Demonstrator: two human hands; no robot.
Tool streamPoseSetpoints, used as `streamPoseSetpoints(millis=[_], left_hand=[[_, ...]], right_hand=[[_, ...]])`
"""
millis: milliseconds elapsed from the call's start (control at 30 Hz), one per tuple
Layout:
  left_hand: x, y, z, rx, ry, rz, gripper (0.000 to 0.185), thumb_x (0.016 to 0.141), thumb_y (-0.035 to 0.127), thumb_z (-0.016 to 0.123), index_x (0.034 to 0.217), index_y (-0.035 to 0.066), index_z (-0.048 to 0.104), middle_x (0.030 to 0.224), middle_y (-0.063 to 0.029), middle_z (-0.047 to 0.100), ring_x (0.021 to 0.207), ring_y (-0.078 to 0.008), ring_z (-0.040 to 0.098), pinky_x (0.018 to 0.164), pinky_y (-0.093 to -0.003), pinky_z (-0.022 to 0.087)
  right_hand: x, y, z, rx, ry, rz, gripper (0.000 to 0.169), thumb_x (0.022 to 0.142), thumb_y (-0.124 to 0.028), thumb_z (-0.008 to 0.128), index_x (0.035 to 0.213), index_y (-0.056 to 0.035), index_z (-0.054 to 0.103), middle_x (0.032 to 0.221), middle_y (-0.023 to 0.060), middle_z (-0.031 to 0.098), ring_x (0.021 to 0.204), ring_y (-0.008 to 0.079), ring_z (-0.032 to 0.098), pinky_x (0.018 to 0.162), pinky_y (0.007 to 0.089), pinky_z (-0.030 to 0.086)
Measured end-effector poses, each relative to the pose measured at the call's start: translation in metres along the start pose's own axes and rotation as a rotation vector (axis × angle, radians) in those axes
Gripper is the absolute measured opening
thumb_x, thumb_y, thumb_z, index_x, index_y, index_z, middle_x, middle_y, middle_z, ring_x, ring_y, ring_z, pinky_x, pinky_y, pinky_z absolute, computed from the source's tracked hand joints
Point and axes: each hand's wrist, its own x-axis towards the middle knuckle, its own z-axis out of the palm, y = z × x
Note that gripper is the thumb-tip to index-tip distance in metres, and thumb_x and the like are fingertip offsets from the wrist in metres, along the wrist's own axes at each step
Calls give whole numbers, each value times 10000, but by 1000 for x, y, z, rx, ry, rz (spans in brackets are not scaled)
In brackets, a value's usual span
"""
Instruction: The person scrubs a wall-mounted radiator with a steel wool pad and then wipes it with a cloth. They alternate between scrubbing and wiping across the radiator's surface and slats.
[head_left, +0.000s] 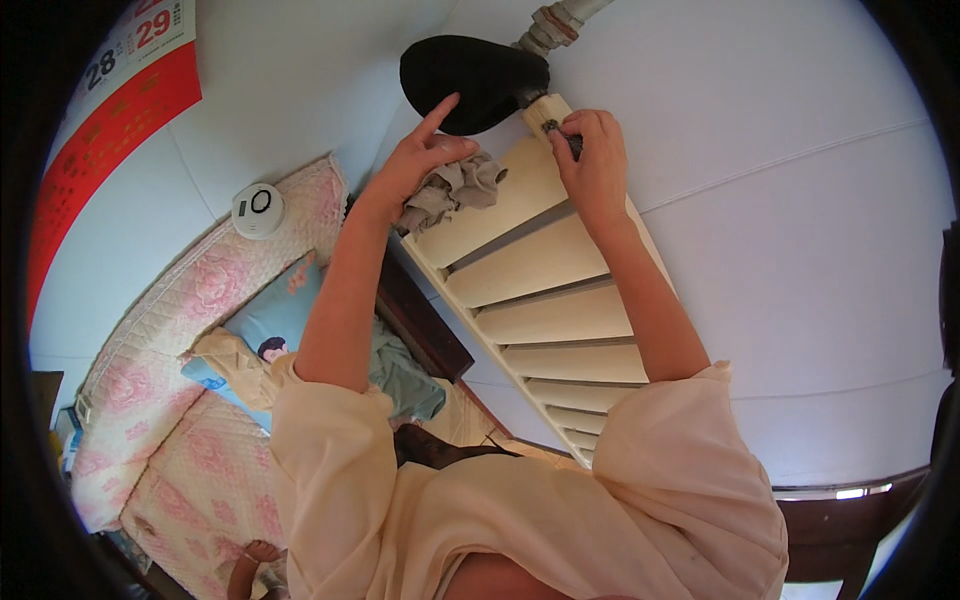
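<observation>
A crumpled grey-beige cloth (461, 187) is in my left hand (412, 161), at the top left end of a cream panel radiator (536, 259). My left index finger sticks out in front of a black cap-like object (465, 79); whether it touches is unclear. With thumb and fingers my right hand (604, 161) pinches a dark scouring pad (574, 144), which rests against the radiator's top corner (544, 111). The black object sits beside the pipe fitting there, partly covering it.
A pipe joint (551, 30) runs up the white wall. Left, a bed with a quilted pink-floral headboard cover (217, 274) holds a blue pillow (277, 300); a round white device (258, 211) sits on the headboard. Another person's hand (262, 551) shows low left. A wall calendar (120, 135) hangs above.
</observation>
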Motion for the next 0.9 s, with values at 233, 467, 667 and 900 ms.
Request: streamPoseSetpoints(millis=[233,467,667,900], left_hand=[[-5,3,4,38,7,-13,742,848,199,654,1474,151,259,1112,-116,631,1051,-181,582,948,-308,432],[-3,3,5,59,-7,-14,755,846,226,660,1477,156,252,1128,-116,625,1066,-191,578,953,-312,423],[-6,7,0,132,33,-20,757,846,232,658,1478,158,249,1127,-113,630,1071,-187,575,967,-316,410],[-1,4,4,133,11,-11,742,849,249,653,1475,159,263,1123,-107,634,1082,-187,574,975,-312,403]], right_hand=[[13,-3,17,-74,19,-1,202,746,-60,691,841,-42,514,906,145,520,874,352,495,756,431,411],[11,-4,13,-67,38,19,211,750,-53,686,868,-39,511,929,147,521,897,351,494,785,435,409],[-5,0,9,-9,48,49,227,740,-58,695,849,-38,497,881,142,516,874,347,491,757,426,404],[19,-3,25,-66,67,35,237,730,-52,696,856,-40,496,905,139,532,886,350,501,774,429,408]])
